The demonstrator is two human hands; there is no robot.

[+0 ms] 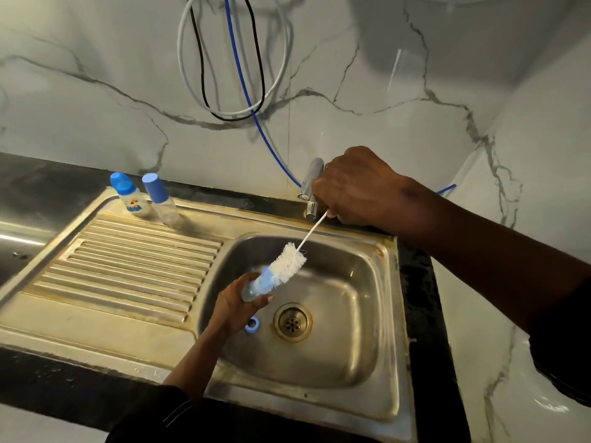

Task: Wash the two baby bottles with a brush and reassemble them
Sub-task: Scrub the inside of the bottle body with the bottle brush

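baby bottle with a printed label and a plain clear baby bottle stand upright, just beside each other, at the back left of the ribbed steel drainboard; both have blue caps on and see-through plastic bodies. left hand sits low over the sink basin, fingers wrapped round a small clear, blue-tinted bottle piece (body or cover, cannot tell), mouth tilted up and to the right. blue screw ring lies flat on the basin floor under that hand, near the drain. bottle brush: white bristle head, thin white stem, long axis running from lower left to upper right, bristle tip touching the piece's mouth and roughly in line with it. chrome tap stands behind. right hand, higher and farther back, has its fingers closed round the stem end. judgement: the next push runs down-left along the stem, with the left hand bracing.
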